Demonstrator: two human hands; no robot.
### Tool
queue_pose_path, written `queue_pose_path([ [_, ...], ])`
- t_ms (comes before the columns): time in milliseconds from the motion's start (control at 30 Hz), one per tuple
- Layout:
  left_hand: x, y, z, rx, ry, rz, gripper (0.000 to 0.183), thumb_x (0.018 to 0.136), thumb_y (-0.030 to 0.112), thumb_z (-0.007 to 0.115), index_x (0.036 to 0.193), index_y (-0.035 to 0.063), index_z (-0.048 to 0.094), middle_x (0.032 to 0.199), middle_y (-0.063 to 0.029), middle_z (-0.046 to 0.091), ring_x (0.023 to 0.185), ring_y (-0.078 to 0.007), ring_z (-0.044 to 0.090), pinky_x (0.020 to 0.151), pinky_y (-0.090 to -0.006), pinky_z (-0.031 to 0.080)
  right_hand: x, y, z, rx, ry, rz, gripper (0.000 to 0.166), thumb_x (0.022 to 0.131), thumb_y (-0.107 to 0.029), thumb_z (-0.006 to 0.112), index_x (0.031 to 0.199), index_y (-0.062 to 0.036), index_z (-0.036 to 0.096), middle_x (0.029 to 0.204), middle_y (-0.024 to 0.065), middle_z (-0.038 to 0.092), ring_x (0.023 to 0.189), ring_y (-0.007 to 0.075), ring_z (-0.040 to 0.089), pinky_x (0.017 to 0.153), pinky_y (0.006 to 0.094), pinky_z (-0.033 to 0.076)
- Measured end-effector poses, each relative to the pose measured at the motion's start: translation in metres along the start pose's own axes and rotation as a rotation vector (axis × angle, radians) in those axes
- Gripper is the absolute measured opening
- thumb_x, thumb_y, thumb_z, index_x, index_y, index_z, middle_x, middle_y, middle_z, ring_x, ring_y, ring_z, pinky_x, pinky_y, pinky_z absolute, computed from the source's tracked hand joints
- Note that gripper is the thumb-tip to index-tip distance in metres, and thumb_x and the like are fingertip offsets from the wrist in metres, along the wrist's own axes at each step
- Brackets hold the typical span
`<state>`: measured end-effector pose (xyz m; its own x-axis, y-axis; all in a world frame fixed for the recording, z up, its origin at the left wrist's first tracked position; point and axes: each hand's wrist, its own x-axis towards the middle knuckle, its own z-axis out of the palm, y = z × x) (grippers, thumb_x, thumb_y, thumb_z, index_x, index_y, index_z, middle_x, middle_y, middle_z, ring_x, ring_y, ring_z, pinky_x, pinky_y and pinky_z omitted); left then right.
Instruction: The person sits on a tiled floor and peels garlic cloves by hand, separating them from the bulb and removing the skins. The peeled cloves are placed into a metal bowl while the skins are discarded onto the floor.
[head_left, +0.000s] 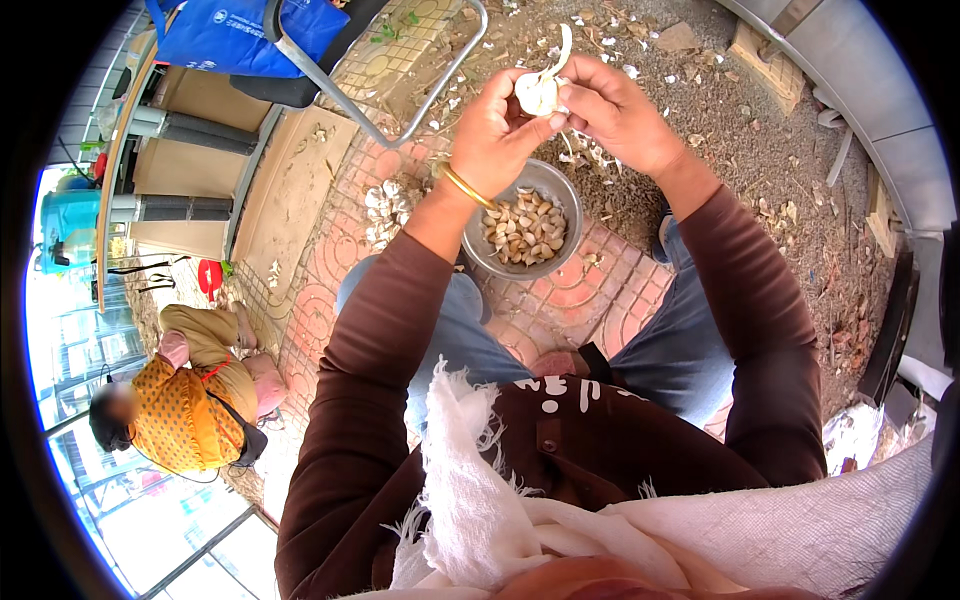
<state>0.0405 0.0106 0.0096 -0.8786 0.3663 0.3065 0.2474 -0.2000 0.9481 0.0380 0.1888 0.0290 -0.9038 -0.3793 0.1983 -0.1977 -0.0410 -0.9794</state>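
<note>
A garlic bulb (537, 93) with a pale dry stalk sticking up is held between both hands, above and beyond a metal bowl. My left hand (504, 124), with a gold bangle at the wrist, grips the bulb from the left. The fingers of my right hand (611, 112) are pinched at the bulb's right side, where loose skin hangs down. Below the hands the round metal bowl (519, 274) holds many unpeeled garlic cloves (529, 229). Left of the bowl, partly behind my left forearm, whole garlic bulbs (386, 208) lie in a pile on the paving.
A metal-tube chair frame (431, 101) with a blue bag (225, 37) stands at the upper left. Garlic skins litter the soil ahead. Another person (191, 405) sits far left near a table (109, 187). Wood blocks (769, 67) lie by a metal panel at right.
</note>
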Motion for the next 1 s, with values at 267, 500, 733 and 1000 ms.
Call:
queue_pose_path([
  [267, -0.002, -0.006, 0.01, 0.052, 0.099, 0.032, 0.034, 0.084, 0.001, 0.07, 0.112, -0.0011, 0.05, 0.095, -0.0037, 0.063, 0.087, -0.0089, 0.062, 0.075, -0.0241, 0.052, 0.0, 0.003, 0.016, -0.135, 0.203, -0.104, 0.017, 0.087, -0.017, 0.047, 0.086, -0.0012, 0.054, 0.071, 0.003, 0.055, 0.065, 0.011, 0.053, 0.061, 0.0274, 0.045],
  [500, -0.002, -0.009, 0.013, -0.07, 0.155, 0.073, 0.037, 0.086, 0.003, 0.068, 0.115, 0.0005, 0.046, 0.104, -0.0063, 0.06, 0.093, -0.0102, 0.06, 0.078, -0.0243, 0.052, 0.001, 0.0, 0.011, 0.349, 0.18, 0.094, 0.019, 0.087, -0.019, 0.049, 0.09, -0.0024, 0.058, 0.072, 0.0006, 0.051, 0.059, 0.0094, 0.043, 0.054, 0.0231, 0.038],
  [733, 0.003, 0.004, 0.006, -0.294, 0.225, 0.01, 0.031, 0.088, 0.005, 0.067, 0.112, 0.0028, 0.047, 0.097, -0.0043, 0.061, 0.085, -0.0103, 0.061, 0.071, -0.0253, 0.053, 0.001, -0.008, 0.019, 0.516, 0.098, 0.108, 0.03, 0.101, -0.026, 0.048, 0.116, -0.0009, 0.058, 0.074, -0.0021, 0.048, 0.058, 0.0055, 0.037, 0.055, 0.0208, 0.035],
  [1000, 0.003, -0.001, -0.013, -0.19, 0.336, -0.016, 0.027, 0.087, 0.006, 0.067, 0.109, 0.0052, 0.051, 0.093, -0.0038, 0.062, 0.079, -0.0113, 0.06, 0.067, -0.0259, 0.051, 0.0, 0.016, 0.007, 0.613, 0.112, 0.24, 0.027, 0.096, -0.026, 0.058, 0.107, -0.0013, 0.062, 0.07, -0.0016, 0.05, 0.054, 0.0074, 0.036, 0.051, 0.0242, 0.034],
])
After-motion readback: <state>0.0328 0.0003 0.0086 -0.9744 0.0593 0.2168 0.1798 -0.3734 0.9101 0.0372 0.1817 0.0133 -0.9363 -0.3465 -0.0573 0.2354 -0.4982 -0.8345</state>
